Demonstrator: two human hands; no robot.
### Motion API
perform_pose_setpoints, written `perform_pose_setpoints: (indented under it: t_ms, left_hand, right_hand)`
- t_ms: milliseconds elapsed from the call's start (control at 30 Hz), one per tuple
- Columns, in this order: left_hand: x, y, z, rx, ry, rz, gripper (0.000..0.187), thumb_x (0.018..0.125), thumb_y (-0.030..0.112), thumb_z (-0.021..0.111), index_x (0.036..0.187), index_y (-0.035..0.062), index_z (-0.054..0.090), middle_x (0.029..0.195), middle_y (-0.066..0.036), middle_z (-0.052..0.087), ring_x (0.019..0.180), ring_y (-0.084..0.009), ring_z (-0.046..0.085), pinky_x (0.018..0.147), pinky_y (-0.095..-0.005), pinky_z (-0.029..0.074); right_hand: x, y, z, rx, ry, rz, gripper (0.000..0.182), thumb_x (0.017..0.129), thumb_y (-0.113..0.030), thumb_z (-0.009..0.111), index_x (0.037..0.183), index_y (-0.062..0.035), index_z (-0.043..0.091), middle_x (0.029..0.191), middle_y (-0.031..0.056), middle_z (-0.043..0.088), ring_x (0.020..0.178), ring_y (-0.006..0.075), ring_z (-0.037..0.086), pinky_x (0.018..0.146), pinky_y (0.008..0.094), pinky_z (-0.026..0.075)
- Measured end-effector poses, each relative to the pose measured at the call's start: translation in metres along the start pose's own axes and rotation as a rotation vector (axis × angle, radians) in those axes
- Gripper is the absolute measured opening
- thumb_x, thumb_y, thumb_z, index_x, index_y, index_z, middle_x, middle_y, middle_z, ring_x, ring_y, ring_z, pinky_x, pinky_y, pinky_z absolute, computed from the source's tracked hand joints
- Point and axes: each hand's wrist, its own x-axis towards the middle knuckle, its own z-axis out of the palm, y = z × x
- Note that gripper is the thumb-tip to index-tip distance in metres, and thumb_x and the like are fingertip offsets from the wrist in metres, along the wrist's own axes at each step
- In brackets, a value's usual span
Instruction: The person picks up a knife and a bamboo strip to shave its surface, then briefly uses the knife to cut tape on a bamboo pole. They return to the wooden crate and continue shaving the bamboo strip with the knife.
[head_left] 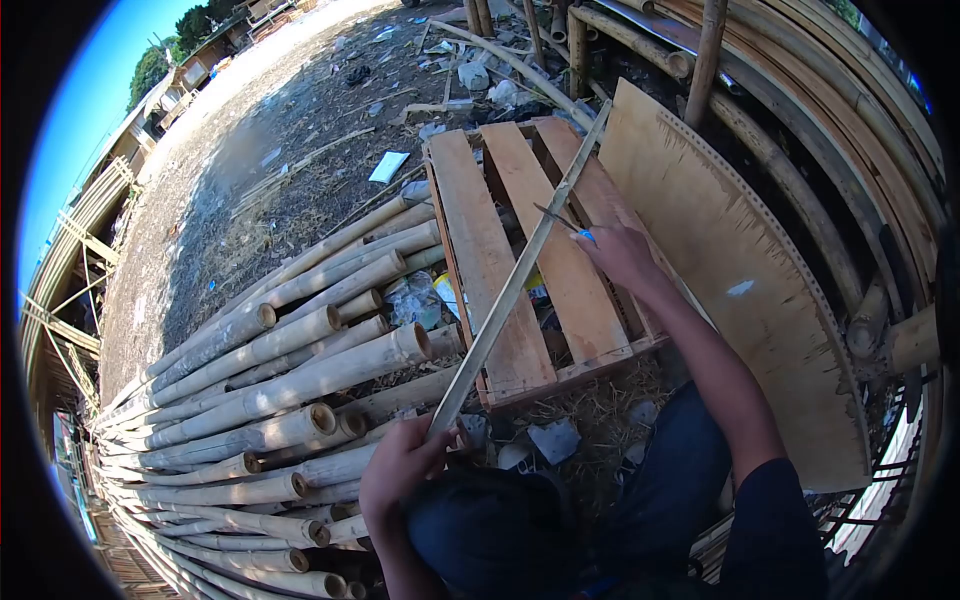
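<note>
Head view: left hand point(400, 462) has its fingers wrapped round the near end of a long bamboo strip point(520, 275), propping it slanted over the wooden pallet point(490, 270) toward 1 o'clock, so the right hand point(622, 255), closed on a blue-handled knife point(563, 221), can reach its edge.

The dirt ground point(300, 130) carries a wooden pallet point(500, 270), with straw and scraps around its near edge. Just beside the pallet on one side lies a stack of bamboo poles point(270, 400); on the other side a plywood sheet point(740, 270) lies tilted. Litter and paper point(388, 166) lie scattered farther off.
</note>
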Motion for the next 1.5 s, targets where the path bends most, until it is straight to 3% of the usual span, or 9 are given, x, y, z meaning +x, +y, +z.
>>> perform_pose_setpoints:
  t_ms: [433,633,700,800,900,1100,1300,1433,1500]
  left_hand:
    - [0.002,-0.002,0.004,0.033,0.023,0.026,0.026,0.097,0.022,0.060,0.081,0.0014,0.059,0.056,0.005,0.046,0.050,-0.0035,0.040,0.046,-0.0247,0.031]
    - [0.001,-0.002,0.003,0.169,0.085,0.060,0.027,0.097,0.021,0.060,0.080,0.0001,0.059,0.054,0.003,0.047,0.048,-0.0043,0.041,0.046,-0.0257,0.032]
    - [0.000,-0.003,0.003,0.218,0.067,0.092,0.034,0.094,0.028,0.060,0.078,-0.0028,0.059,0.054,-0.011,0.055,0.048,-0.0196,0.055,0.051,-0.0371,0.041]
    - [0.000,-0.004,0.001,0.217,0.044,0.093,0.034,0.094,0.028,0.060,0.079,-0.0024,0.060,0.054,-0.012,0.056,0.049,-0.0213,0.058,0.051,-0.0380,0.042]
    - [-0.005,-0.002,0.003,0.195,0.061,0.124,0.030,0.096,0.024,0.060,0.080,-0.0007,0.059,0.054,0.000,0.052,0.049,-0.0065,0.046,0.047,-0.0277,0.035]
    - [-0.005,0.003,0.000,0.249,0.045,0.058,0.031,0.095,0.027,0.059,0.083,-0.0017,0.061,0.054,-0.004,0.055,0.049,-0.0099,0.051,0.048,-0.0299,0.038]
    - [0.000,-0.004,-0.002,0.102,0.039,0.060,0.028,0.098,0.024,0.058,0.082,0.0008,0.059,0.055,0.003,0.048,0.048,-0.0055,0.043,0.046,-0.0255,0.033]
    - [0.000,-0.006,-0.002,-0.118,-0.039,0.032,0.027,0.098,0.023,0.058,0.082,0.0016,0.059,0.057,0.006,0.045,0.049,-0.0035,0.038,0.046,-0.0235,0.030]
    - [-0.003,-0.005,0.000,-0.057,-0.014,-0.011,0.029,0.097,0.025,0.059,0.082,0.0008,0.058,0.056,0.002,0.050,0.051,-0.0056,0.043,0.050,-0.0283,0.034]
  right_hand:
    - [-0.026,-0.054,-0.041,0.075,-0.228,-0.178,0.049,0.096,-0.047,0.053,0.080,-0.0039,0.070,0.070,0.0197,0.066,0.069,0.0358,0.067,0.064,0.0478,0.052]
    - [-0.011,-0.035,-0.030,-0.002,-0.148,-0.055,0.048,0.095,-0.047,0.053,0.079,-0.0046,0.069,0.067,0.0193,0.064,0.066,0.0368,0.066,0.062,0.0484,0.051]
    - [-0.026,-0.050,-0.030,0.022,-0.162,-0.127,0.048,0.096,-0.045,0.053,0.078,-0.0047,0.070,0.067,0.0190,0.065,0.066,0.0365,0.067,0.061,0.0481,0.051]
    - [-0.020,-0.041,-0.025,0.038,-0.221,-0.199,0.048,0.096,-0.045,0.052,0.079,-0.0045,0.070,0.067,0.0196,0.064,0.067,0.0375,0.067,0.062,0.0489,0.052]
    - [0.008,-0.001,-0.010,-0.110,0.000,0.062,0.049,0.096,-0.046,0.052,0.079,-0.0035,0.070,0.069,0.0213,0.065,0.069,0.0389,0.067,0.065,0.0497,0.052]
    - [-0.024,-0.051,-0.038,0.036,-0.272,-0.099,0.049,0.098,-0.044,0.049,0.084,-0.0015,0.068,0.075,0.0247,0.066,0.076,0.0420,0.066,0.070,0.0518,0.051]
    - [0.011,-0.018,-0.028,-0.057,-0.155,0.023,0.051,0.097,-0.047,0.048,0.083,-0.0033,0.070,0.075,0.0221,0.067,0.073,0.0409,0.067,0.066,0.0512,0.052]
    - [-0.010,-0.038,-0.017,0.103,-0.207,-0.141,0.051,0.096,-0.048,0.050,0.080,-0.0039,0.071,0.073,0.0203,0.067,0.071,0.0388,0.067,0.065,0.0500,0.052]
    - [0.005,-0.019,-0.009,0.054,-0.156,0.032,0.051,0.096,-0.048,0.051,0.081,-0.0041,0.071,0.072,0.0199,0.067,0.071,0.0398,0.067,0.066,0.0507,0.052]
